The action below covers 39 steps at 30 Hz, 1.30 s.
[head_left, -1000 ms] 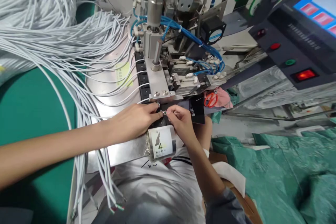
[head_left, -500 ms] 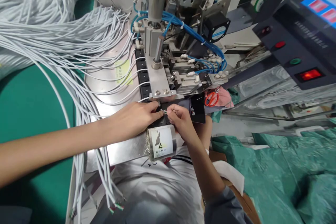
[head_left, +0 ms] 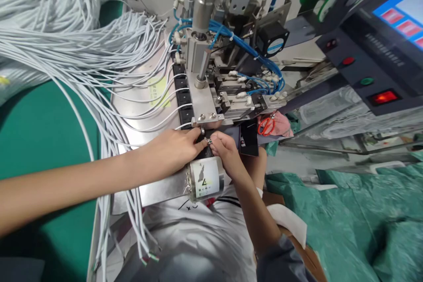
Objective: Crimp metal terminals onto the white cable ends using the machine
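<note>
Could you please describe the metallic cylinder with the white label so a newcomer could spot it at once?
Start at the tall silver machine with blue tubes. Just below it in the picture, find the bare left hand and bare right hand. The metallic cylinder sits below them, its curved white printed label setting it apart from the black blocks nearby.

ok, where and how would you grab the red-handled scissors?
Probably by the scissors' red handles, from above and the person's side: the open loops lie uncovered against the pink cloth, on the near side. The blades are hard to make out. The right hand is closer.
</note>
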### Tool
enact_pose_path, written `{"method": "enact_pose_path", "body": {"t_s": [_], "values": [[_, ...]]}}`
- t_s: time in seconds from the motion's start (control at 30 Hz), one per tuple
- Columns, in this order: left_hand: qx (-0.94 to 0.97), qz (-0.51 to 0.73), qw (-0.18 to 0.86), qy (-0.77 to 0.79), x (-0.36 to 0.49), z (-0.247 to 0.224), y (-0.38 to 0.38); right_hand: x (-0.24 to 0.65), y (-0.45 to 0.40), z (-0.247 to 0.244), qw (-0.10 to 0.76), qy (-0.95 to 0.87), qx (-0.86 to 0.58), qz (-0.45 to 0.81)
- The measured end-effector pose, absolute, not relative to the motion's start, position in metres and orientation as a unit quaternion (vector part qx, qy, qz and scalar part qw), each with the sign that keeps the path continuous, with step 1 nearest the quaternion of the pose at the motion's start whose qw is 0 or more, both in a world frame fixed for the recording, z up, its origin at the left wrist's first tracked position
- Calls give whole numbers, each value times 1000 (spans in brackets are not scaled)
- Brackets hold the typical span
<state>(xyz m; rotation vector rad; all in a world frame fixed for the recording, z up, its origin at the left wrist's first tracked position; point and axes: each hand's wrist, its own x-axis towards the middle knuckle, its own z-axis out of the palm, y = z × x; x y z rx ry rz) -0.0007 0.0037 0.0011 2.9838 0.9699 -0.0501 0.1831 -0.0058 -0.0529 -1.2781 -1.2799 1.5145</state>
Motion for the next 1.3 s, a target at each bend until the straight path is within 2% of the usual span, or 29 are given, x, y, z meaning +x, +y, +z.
{"method": "enact_pose_path", "body": {"t_s": [0.17, 0.3, 0.43, 0.5, 0.57, 0.67, 0.73, 0.87, 1.07, 1.17, 1.3], "values": [[923, -101, 15, 371, 2, 23, -6, 182, -3, -62, 391, -506, -500, 584], [916, -100, 7, 389, 2, 29, -10, 185, 0, -65, 421, -501, -518, 552], [900, -64, -41, 429, -3, 24, -7, 186, -31, -47, 529, -509, -592, 332], [886, -53, -67, 455, -6, 21, -4, 177, -60, -35, 549, -533, -601, 231], [880, -48, -69, 467, -7, 19, -1, 161, -89, -26, 495, -608, -573, 239], [880, -35, -45, 472, -8, 19, 2, 126, -119, -27, 340, -699, -509, 370], [879, -25, -30, 475, -9, 20, 4, 103, -129, -36, 289, -685, -504, 440], [881, -16, -19, 473, -11, 19, 6, 81, -133, -52, 308, -630, -522, 486], [894, 66, -30, 442, -7, 19, -1, 92, -133, -43, 305, -717, -522, 348], [926, 154, 20, 345, 0, 20, -10, 108, -124, -30, 296, -732, -533, 302], [922, 247, 119, 275, 4, 18, -16, 141, -98, -10, 268, -707, -564, 333]]}}
